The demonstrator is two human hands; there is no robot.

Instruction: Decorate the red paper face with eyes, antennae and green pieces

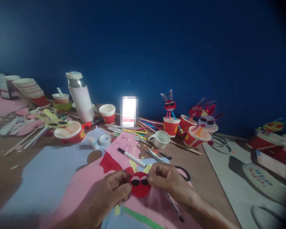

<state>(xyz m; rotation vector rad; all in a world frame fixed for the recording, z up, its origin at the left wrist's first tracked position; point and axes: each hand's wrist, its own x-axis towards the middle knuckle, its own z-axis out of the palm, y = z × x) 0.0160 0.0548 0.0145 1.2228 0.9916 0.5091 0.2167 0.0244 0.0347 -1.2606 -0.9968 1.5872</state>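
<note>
Between my two hands is a red paper face (141, 190), round, with black and pale pink eyes and two yellow paper strips sticking up from its top. My left hand (112, 190) pinches its left edge. My right hand (168, 179) closes its fingers on the upper right edge, beside the eye. Under them lies pink paper (85, 187) over a light blue sheet (47, 171). A black-capped white marker (132, 157) rests just beyond the face. Scissors (157, 156) lie partly behind my right hand, and a pen (173, 206) is below it.
Red paper cups with paper creatures (171, 127) stand at the back right. A white thermos (81, 98), a stack of cups (34, 90) and paper scraps (21, 122) are on the left. Coloured straws (133, 132), a small white cup (160, 140) and a tape roll (105, 139) lie ahead.
</note>
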